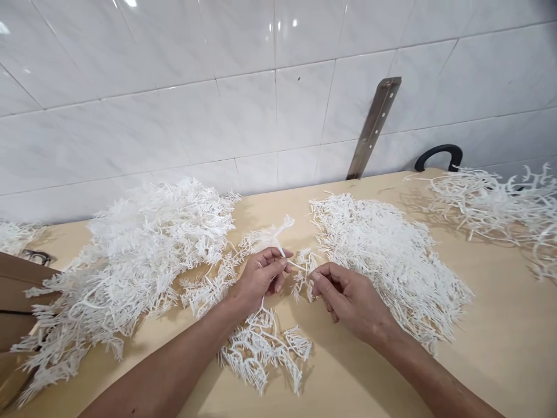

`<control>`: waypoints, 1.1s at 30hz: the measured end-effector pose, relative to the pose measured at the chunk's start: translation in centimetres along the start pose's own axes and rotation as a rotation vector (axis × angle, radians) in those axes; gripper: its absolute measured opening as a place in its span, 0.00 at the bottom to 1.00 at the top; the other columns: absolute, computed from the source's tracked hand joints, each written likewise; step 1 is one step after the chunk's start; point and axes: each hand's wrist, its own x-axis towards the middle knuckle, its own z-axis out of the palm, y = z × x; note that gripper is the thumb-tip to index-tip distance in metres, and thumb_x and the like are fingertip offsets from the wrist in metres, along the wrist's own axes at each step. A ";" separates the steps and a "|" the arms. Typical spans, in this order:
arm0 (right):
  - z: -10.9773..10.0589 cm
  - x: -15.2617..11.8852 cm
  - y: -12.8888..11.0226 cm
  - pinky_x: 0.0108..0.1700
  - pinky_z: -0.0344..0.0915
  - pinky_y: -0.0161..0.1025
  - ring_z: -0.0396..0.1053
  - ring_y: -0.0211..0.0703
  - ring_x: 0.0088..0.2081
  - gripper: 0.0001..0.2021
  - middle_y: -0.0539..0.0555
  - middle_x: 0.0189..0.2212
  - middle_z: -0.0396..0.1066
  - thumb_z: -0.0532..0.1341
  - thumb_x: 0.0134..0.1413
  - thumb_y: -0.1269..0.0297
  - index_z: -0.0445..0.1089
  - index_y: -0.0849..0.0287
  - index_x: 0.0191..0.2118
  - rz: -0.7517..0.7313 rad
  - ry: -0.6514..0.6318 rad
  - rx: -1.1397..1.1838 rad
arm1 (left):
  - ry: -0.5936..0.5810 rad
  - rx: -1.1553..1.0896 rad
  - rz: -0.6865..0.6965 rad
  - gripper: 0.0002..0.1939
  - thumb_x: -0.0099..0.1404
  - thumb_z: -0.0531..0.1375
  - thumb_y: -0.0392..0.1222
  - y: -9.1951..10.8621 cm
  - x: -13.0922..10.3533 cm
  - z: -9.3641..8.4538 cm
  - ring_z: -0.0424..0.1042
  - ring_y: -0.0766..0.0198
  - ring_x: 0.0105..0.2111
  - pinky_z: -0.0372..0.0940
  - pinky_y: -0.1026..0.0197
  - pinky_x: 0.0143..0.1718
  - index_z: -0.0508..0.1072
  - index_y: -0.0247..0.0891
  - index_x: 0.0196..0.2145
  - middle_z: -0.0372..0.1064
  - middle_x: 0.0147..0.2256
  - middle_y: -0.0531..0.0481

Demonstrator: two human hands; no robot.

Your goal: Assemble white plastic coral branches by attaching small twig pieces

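Between finger and thumb, my left hand (261, 273) pinches the thin stem of a white plastic branch (256, 354), whose feathery twigs hang below the wrist and also show above the fingers. My right hand (346, 296) is closed in a pinch on a small white sprig (304, 270), whose stem runs across toward my left fingertips. Whether stem and branch are joined there is hidden by the fingers. More loose white twigs (213, 281) lie on the table just left of my left hand.
A big heap of white feathery sprigs (148, 249) covers the left side. Another heap (383, 249) lies right of centre. Bare forked white branches (500, 203) sit far right, near a black curved handle (439, 152). A metal bracket (375, 128) rises against the tiled wall. A cardboard box (21, 290) stands left.
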 end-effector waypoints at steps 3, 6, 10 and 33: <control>-0.7 -0.1 -0.7 0.20 0.62 0.35 0.62 0.35 0.17 0.18 0.50 0.21 0.68 0.57 0.62 0.47 0.68 0.57 0.33 -0.047 0.109 0.037 | 0.000 0.075 0.006 0.18 0.60 0.64 0.55 -0.1 -0.3 0.0 0.56 0.76 0.15 0.45 0.68 0.17 0.75 0.34 0.32 0.65 0.23 0.55; -1.6 0.0 -1.0 0.21 0.64 0.36 0.63 0.36 0.18 0.17 0.50 0.22 0.68 0.59 0.61 0.47 0.69 0.58 0.36 -0.051 0.213 0.074 | -0.040 0.098 -0.030 0.22 0.60 0.63 0.58 0.1 -0.6 0.3 0.58 0.72 0.18 0.50 0.67 0.19 0.72 0.34 0.24 0.62 0.19 0.54; -2.3 0.6 -0.5 0.24 0.68 0.38 0.67 0.37 0.19 0.20 0.49 0.25 0.68 0.61 0.59 0.47 0.68 0.58 0.46 0.001 0.255 0.148 | -0.175 0.070 -0.071 0.20 0.58 0.65 0.54 0.7 -1.1 0.7 0.64 0.68 0.23 0.58 0.64 0.25 0.71 0.33 0.21 0.70 0.27 0.46; -1.1 0.6 -0.1 0.21 0.63 0.33 0.59 0.35 0.18 0.16 0.45 0.18 0.60 0.58 0.60 0.49 0.72 0.57 0.37 0.067 -0.070 0.161 | -0.197 0.115 -0.153 0.20 0.56 0.68 0.54 0.1 -0.5 0.4 0.60 0.74 0.17 0.51 0.69 0.18 0.71 0.37 0.35 0.70 0.26 0.52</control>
